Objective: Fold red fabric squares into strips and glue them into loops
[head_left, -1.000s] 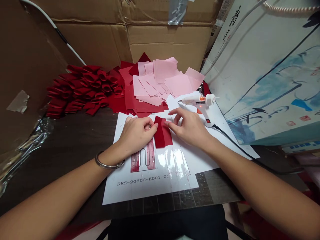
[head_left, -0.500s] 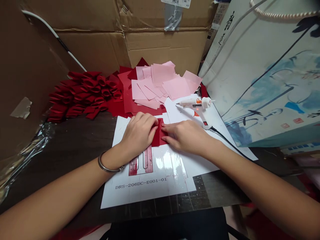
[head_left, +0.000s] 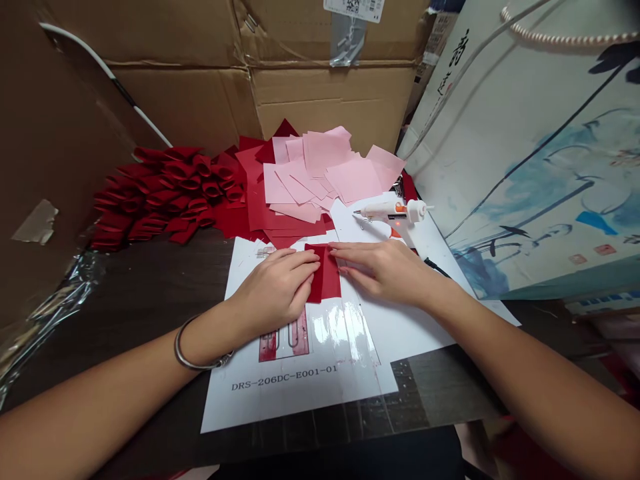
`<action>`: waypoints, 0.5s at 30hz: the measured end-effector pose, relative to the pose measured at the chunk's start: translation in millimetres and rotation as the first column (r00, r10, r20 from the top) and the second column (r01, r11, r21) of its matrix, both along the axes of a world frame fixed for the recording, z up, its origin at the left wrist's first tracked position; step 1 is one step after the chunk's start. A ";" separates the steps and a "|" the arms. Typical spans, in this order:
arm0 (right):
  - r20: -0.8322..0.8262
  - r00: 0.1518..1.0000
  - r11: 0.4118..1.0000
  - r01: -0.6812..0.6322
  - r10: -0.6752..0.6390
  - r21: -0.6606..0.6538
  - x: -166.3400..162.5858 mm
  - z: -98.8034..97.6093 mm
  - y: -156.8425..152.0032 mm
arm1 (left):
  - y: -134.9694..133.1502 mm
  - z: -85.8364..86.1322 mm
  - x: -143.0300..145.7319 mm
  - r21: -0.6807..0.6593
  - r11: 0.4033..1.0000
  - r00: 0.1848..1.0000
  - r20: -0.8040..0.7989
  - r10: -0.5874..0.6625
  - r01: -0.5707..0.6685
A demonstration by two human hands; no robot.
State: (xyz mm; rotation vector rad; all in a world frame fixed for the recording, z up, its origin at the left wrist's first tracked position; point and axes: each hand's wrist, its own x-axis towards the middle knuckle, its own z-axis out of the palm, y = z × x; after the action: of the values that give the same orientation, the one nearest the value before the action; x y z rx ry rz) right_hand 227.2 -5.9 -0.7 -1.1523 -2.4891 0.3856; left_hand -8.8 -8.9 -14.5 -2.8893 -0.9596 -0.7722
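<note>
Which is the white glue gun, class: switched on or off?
Apparently on: a small red light glows on the glue gun, just below its orange trigger.

Left hand (head_left: 277, 287), right hand (head_left: 387, 267): two; red piece (head_left: 329, 275): one; glue gun (head_left: 395, 212): one.

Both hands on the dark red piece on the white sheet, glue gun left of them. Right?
No: head view shows the glue gun on the right, just beyond the right hand. The left hand and right hand do rest on the dark red piece on the white sheet.
</note>
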 end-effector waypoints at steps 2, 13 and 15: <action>0.025 1.000 1.000 0.001 -0.001 0.024 -1.3 -0.1 0.9 | 0.0 1.0 -1.0 -0.043 0.999 1.000 0.007 0.014 -0.013; 0.151 0.989 0.999 -0.007 -0.001 0.049 -6.3 1.0 -2.2 | -4.7 1.6 -1.9 -0.097 0.990 0.993 -0.078 0.094 -0.101; 0.149 0.989 0.998 -0.014 0.006 0.057 -6.6 1.1 -1.7 | -5.3 2.8 -1.3 -0.103 0.989 0.991 -0.086 0.099 -0.108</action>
State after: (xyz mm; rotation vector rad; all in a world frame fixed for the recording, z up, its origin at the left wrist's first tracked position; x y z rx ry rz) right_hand 220.6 -7.7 0.4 -1.1861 -2.6159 0.2367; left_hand -10.1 -14.2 -11.7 -2.9051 -1.1655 -0.6110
